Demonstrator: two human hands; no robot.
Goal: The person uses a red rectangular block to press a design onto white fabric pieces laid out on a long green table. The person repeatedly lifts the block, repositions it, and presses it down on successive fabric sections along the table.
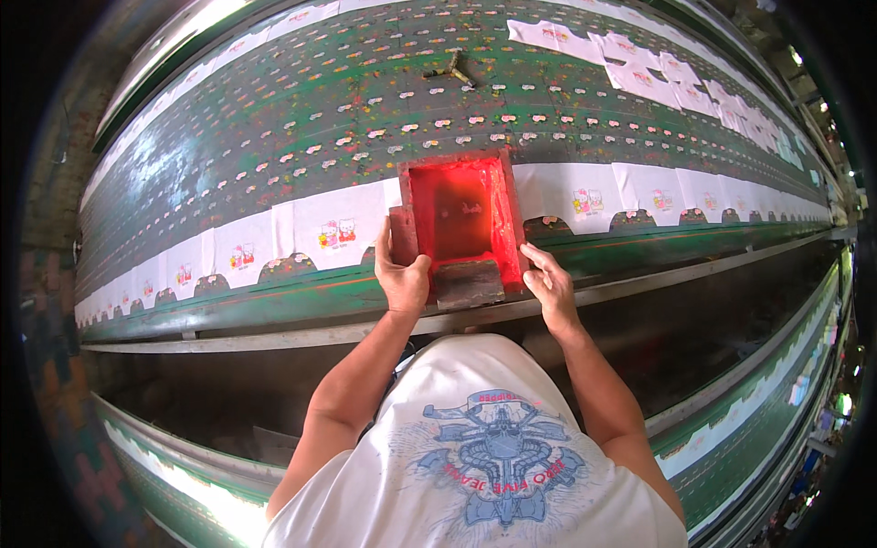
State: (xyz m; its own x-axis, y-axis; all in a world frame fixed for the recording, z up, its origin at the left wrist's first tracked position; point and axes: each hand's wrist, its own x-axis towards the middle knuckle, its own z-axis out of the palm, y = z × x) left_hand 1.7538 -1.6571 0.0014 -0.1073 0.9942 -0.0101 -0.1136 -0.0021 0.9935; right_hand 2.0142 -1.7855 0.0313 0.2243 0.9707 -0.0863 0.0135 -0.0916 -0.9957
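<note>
A screen printing frame [454, 159] with a red-stained wooden rim lies over the row of white fabric pieces along the table's near edge. Wet red ink coats its inner walls, and the mesh looks dark red in the middle. A dark, worn squeegee [468, 282] rests at the frame's near end. My left hand [402, 281] is closed around the frame's left side by a small reddish block [403, 235]. On the opposite side, my right hand [552, 285] grips the right rim near its lower corner, fingers along the edge. The fabric beneath the frame is hidden.
The long green table [301, 183] bears rows of small printed marks. Printed white fabric pieces [338, 228] line its near edge; more fabric pieces [639, 78] lie at the far right. A dark angled tool [449, 69] lies farther back. A metal rail [247, 343] runs along the front.
</note>
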